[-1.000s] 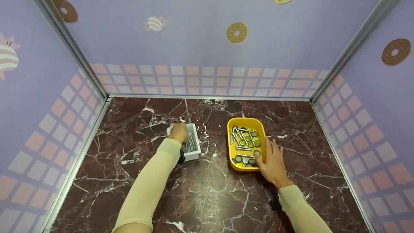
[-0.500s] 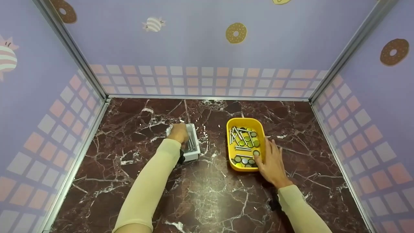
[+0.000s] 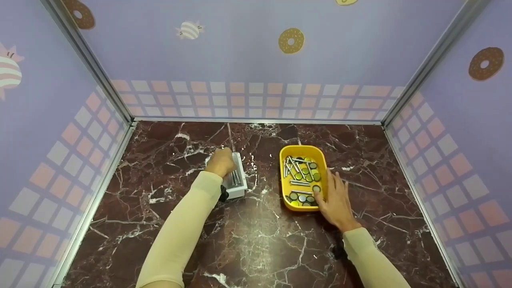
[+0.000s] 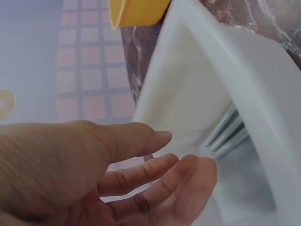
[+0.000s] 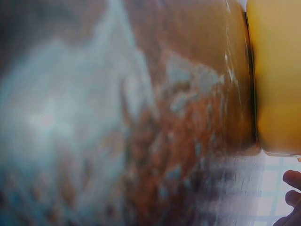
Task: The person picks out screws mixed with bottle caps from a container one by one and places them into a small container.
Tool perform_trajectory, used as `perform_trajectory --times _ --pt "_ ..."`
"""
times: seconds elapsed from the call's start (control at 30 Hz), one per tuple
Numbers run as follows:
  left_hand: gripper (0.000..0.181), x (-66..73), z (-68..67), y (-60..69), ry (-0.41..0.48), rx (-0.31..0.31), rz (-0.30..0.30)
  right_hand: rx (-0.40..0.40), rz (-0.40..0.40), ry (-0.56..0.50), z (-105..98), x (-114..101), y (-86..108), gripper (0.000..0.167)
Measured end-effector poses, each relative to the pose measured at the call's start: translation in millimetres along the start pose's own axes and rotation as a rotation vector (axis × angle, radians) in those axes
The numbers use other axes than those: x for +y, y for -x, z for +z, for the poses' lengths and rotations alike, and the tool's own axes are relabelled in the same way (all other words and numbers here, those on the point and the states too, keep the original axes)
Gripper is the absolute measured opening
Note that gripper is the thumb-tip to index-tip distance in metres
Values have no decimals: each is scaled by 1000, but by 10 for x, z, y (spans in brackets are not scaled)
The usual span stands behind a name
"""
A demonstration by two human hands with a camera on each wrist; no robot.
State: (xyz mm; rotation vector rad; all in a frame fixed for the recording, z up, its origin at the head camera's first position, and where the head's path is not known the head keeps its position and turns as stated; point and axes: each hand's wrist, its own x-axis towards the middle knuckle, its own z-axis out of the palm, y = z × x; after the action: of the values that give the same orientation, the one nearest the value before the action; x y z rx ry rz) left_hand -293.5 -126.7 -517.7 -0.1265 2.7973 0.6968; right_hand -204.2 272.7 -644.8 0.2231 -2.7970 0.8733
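Left hand loose over the white tray, right hand on the yellow container

Your left hand (image 3: 221, 162) is over the left part of the white tray (image 3: 239, 193), which sits left of the middle of the table. In the left wrist view your thumb and fingers are loosely bent with a gap between them — they are released, and nothing shows in their grasp. You cannot tell from these views whether a fingertip touches the tray. Slim silver rods (image 3: 235, 177) lie inside it, to the right of your hand.

Your right hand (image 3: 337, 200) grips the right side of the yellow container (image 3: 303, 151), thumb over the rim and fingers along the outside. That container stands to the right of the tray, well apart from it. Inside, metal rods (image 3: 300, 183) lie mostly at the left and middle, several crossing one another at the far end. Round discs (image 3: 317, 177) — green, yellow and dark, with a silvery one among them — lie in the far right part and along the near end; one is just beside your thumb tip.

Both your forearms wear pale sleeves (image 3: 182, 228). The table (image 3: 260, 240) is dark reddish marble with white veins. Lavender walls (image 3: 240, 56) rise at the far, left and right sides, with pink and white squares along the bottom.
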Motion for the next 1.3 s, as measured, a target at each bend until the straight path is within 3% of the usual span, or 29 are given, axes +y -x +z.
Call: perform_trajectory --times 0.13,0.27,0.4,0.67,1.0,1.3 --pt "19 86 -23 103 -39 72 3 8 -3 4 -2 -3 -9 88" --pt "15 164 -23 132 -69 117 25 8 -1 12 -3 2 -22 88" --pt "23 245 6 173 -91 157 64 9 -7 16 0 15 -11 88" --pt "44 473 206 298 -122 206 216 27 -6 11 -14 32 33 88" --pt "64 722 443 389 -151 150 390 18 -11 7 -4 15 11 88" --pt "80 964 640 418 -247 48 504 20 -6 6 14 11 -12 88"
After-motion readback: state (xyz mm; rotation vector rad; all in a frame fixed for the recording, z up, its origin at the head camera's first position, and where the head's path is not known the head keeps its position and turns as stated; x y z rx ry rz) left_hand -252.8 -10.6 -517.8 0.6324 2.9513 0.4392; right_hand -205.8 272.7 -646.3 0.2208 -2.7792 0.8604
